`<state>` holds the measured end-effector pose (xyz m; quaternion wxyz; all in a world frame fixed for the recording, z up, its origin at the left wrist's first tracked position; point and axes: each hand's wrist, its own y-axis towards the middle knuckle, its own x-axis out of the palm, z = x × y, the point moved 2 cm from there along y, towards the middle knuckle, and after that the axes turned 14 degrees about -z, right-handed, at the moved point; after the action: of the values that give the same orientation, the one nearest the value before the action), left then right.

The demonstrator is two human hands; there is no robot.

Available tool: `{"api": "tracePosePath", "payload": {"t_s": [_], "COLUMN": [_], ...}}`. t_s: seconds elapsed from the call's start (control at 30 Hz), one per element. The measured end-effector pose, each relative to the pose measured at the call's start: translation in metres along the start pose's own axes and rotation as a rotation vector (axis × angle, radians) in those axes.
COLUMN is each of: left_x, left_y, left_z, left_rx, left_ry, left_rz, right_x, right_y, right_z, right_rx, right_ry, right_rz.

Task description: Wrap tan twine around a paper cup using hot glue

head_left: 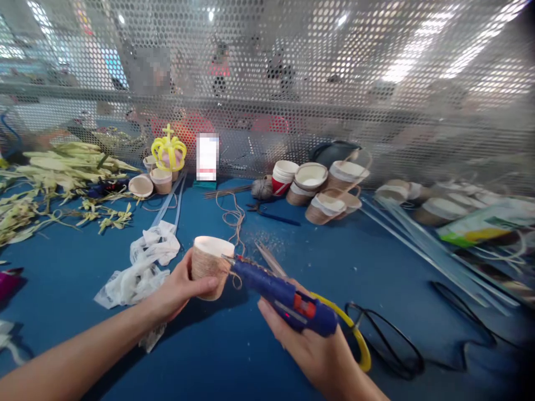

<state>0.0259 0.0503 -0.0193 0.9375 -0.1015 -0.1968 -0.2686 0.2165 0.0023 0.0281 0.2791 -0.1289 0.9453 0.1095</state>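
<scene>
The white-lined cup is wrapped in what seems brown twine

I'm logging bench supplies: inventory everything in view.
Twine-wrapped cup: 1, brown, centre
Glue gun: 1, blue, centre
Scissors: 1, yellow-handled, centre right
Other twine-wrapped cups: several, brown, back
Unwrapped cup: 1, red-white, back
Crown: 1, yellow, back left
Pixelated panel: 1, white, back
Twine ball: 1, grey, back
Hand tool: 1, blue-handled, centre
Husks: many, pale green, left
Crumpled plastic: some, white, left
Sticks: several, clear, right
Bag: 1, green-white, right
Cord: 1, black, right
Loose twine: some, brown, centre
Mesh: 1, grey, background
Table: 1, blue, underneath
Left hand: 1, bare, on twine-wrapped cup
Right hand: 1, bare, on glue gun
</scene>
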Motion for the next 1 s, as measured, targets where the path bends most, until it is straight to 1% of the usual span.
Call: {"api": "tracePosePath", "payload": {"t_s": [0.13,0.3,0.67,0.87,1.0], "left_x": [-0.0017,-0.0026,-0.001,-0.0006,-0.0006], "left_y": [-0.0007,-0.0014,-0.001,-0.0011,-0.0009], "left_z": [-0.0042,-0.0053,-0.0054,-0.0046,-0.004], "left_rx": [0.004,0.003,0.029,0.019,0.045], "left_ry": [0.07,0.08,0.121,0.106,0.067], "left_rz": [0.037,0.077,0.063,0.092,0.056], "right_x": [0.0022,0.0059,0.0076,0.0047,0.0034], "right_y": [0.0012,-0.0013,-0.001,0.0002,0.0], "right_z": [0.0062,0.0098,0.008,0.0026,0.0023], "right_rx": [-0.029,-0.031,-0.031,-0.032,-0.029], "right_ry": [-0.067,-0.056,-0.064,-0.031,-0.06], "right_rz": [-0.008,-0.027,-0.045,-0.017,-0.015]}}
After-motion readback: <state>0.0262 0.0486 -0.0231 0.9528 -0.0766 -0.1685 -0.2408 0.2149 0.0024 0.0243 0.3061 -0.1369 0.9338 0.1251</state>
